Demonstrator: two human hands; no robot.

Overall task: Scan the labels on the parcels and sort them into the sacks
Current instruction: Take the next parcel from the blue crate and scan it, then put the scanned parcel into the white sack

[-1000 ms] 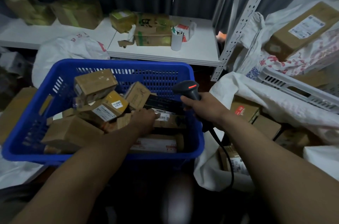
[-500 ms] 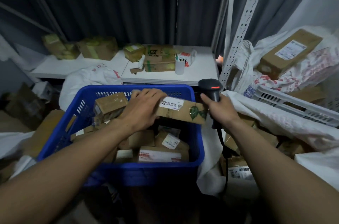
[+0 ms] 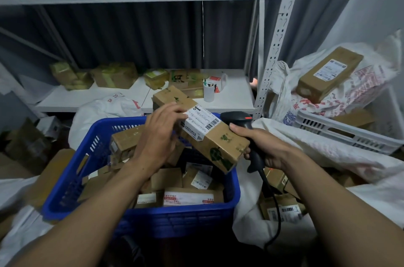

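Nearby, white sacks (image 3: pixel 323 144) flank the parcel-filled blue basket (image 3: pixel 142 215).

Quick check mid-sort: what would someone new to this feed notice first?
A long cardboard parcel is held tilted above the blue basket, the left hand holding it beside its white label. At its right, the right hand holds a black scanner, lit red on top, close to that label. The basket is heaped with more parcels.

The label (image 3: pixel 200 123) on the parcel (image 3: pixel 220 146) shows a barcode, print unreadable.
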